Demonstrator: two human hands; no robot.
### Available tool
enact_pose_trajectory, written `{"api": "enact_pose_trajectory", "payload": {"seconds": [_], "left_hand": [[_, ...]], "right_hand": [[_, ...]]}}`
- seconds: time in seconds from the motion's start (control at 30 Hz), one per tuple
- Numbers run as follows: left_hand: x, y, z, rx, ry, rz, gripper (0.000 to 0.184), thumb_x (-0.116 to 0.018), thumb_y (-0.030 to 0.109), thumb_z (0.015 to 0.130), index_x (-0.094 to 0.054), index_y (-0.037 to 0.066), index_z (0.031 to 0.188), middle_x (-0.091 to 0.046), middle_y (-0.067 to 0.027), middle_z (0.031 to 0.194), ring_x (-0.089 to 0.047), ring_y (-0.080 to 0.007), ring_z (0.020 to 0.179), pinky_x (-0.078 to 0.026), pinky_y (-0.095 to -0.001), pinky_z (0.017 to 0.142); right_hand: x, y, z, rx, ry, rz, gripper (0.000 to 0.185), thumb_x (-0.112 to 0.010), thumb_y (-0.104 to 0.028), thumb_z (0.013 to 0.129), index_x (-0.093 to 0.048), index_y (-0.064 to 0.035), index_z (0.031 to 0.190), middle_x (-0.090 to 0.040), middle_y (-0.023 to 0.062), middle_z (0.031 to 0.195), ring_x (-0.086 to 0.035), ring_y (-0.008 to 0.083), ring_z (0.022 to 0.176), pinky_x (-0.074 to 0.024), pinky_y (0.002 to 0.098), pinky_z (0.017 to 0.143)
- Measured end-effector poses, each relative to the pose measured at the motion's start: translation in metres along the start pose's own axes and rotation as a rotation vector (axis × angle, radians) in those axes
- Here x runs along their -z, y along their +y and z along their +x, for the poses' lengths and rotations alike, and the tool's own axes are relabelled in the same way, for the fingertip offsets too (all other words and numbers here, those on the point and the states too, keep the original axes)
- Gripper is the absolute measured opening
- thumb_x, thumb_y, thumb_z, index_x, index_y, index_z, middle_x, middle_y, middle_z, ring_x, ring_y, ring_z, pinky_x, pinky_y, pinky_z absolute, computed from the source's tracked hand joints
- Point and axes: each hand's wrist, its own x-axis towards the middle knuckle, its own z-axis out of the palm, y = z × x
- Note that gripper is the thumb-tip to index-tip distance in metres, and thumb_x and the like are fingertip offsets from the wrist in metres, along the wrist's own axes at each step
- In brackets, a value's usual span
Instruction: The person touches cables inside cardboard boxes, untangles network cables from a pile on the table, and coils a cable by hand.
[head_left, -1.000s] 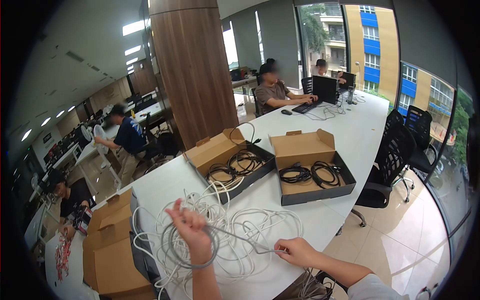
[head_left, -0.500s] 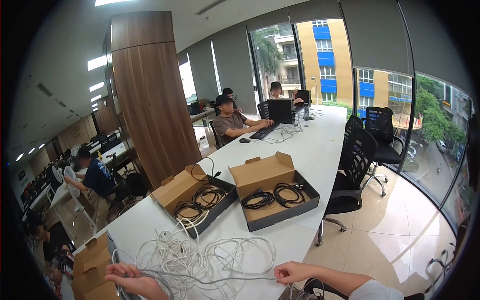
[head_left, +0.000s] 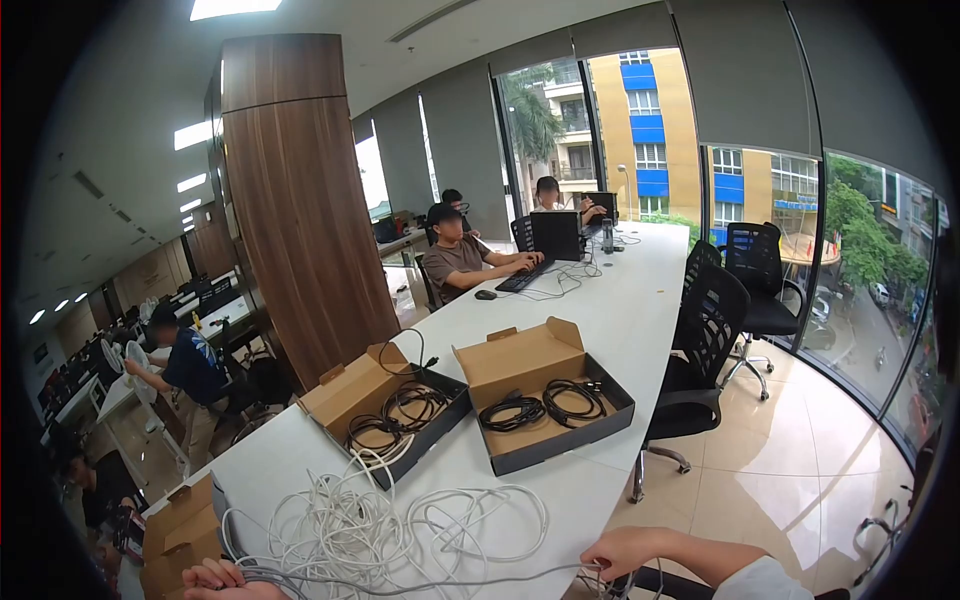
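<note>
A grey cable (head_left: 450, 583) runs across the near end of the table between my hands. My left hand (head_left: 228, 582), partly cut off by the bottom edge, is closed around loops of it. On the right, beyond the table's edge, my right hand (head_left: 622, 552) pinches the same cable, and more strands hang below its fingers. Just past the cable lies a loose tangle of white cable (head_left: 340, 520), spread over the tabletop. Behind it stand two lidded cardboard boxes with dark sides, a left box (head_left: 430, 432) and a right box (head_left: 570, 440), each holding coiled black cables.
Another cardboard box (head_left: 185, 520) is at the table's left edge. Black office chairs (head_left: 705, 320) line the right side. People sit farther along the white table (head_left: 620, 305) by a monitor (head_left: 556, 236) and keyboard. A wooden column (head_left: 295, 200) rises at left.
My right hand has moved right, and my left hand is lower and farther left, with the grey cable stretched between them. The camera view has tilted slightly.
</note>
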Motion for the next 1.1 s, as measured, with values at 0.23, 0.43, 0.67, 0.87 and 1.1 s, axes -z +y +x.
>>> {"api": "enact_pose_trajectory", "payload": {"seconds": [0.23, 0.43, 0.67, 0.87, 1.1], "left_hand": [[0.010, -0.001, 0.001, 0.005, -0.057, 0.012, 0.041, -0.037, 0.045, 0.100, -0.042, 0.006, 0.088, -0.025, 0.0032, 0.064, -0.020, -0.0054, 0.048, -0.016, -0.0201, 0.040], [0.002, 0.002, 0.001, -0.019, -0.043, 0.004, 0.042, -0.036, 0.045, 0.100, -0.043, 0.006, 0.089, -0.024, 0.0030, 0.063, -0.020, -0.0056, 0.048, -0.016, -0.0207, 0.040], [0.005, -0.011, -0.005, -0.013, -0.115, 0.056, 0.043, -0.034, 0.045, 0.101, -0.042, 0.007, 0.085, -0.024, 0.0031, 0.061, -0.019, -0.0052, 0.048, -0.016, -0.0205, 0.040], [0.004, -0.026, -0.011, -0.010, -0.090, 0.109, 0.044, -0.033, 0.048, 0.101, -0.042, 0.008, 0.086, -0.023, 0.0039, 0.061, -0.019, -0.0047, 0.049, -0.016, -0.0206, 0.041], [0.001, -0.045, -0.026, -0.022, -0.109, 0.245, 0.045, -0.032, 0.051, 0.101, -0.041, 0.010, 0.084, -0.023, 0.0046, 0.055, -0.021, -0.0065, 0.049, -0.015, -0.0240, 0.044]], "right_hand": [[0.005, -0.011, -0.017, -0.197, 0.022, -0.224, 0.022, -0.062, -0.025, 0.078, -0.066, -0.0098, 0.093, -0.067, 0.0139, 0.082, -0.064, 0.0316, 0.082, -0.0495, 0.0427, 0.070], [0.028, -0.003, -0.026, -0.106, 0.761, 0.115, 0.016, -0.057, -0.014, 0.085, -0.066, -0.0057, 0.094, -0.064, 0.0102, 0.067, -0.064, 0.0235, 0.062, -0.0492, 0.0339, 0.057], [0.056, -0.011, -0.028, -0.054, 0.933, 0.723, 0.016, -0.059, -0.009, 0.091, -0.061, -0.0052, 0.107, -0.046, -0.0045, 0.060, -0.038, 0.0030, 0.053, -0.0297, 0.0210, 0.047], [0.069, -0.026, -0.030, 0.218, 1.023, -0.002, 0.014, -0.064, -0.009, 0.085, -0.064, -0.0042, 0.099, -0.058, 0.0050, 0.069, -0.053, 0.0139, 0.056, -0.0417, 0.0280, 0.051], [0.072, -0.060, -0.028, 0.318, 0.732, -0.118, 0.011, -0.067, -0.006, 0.080, -0.066, -0.0062, 0.091, -0.058, 0.0064, 0.067, -0.056, 0.0234, 0.052, -0.0456, 0.0316, 0.049]]}}
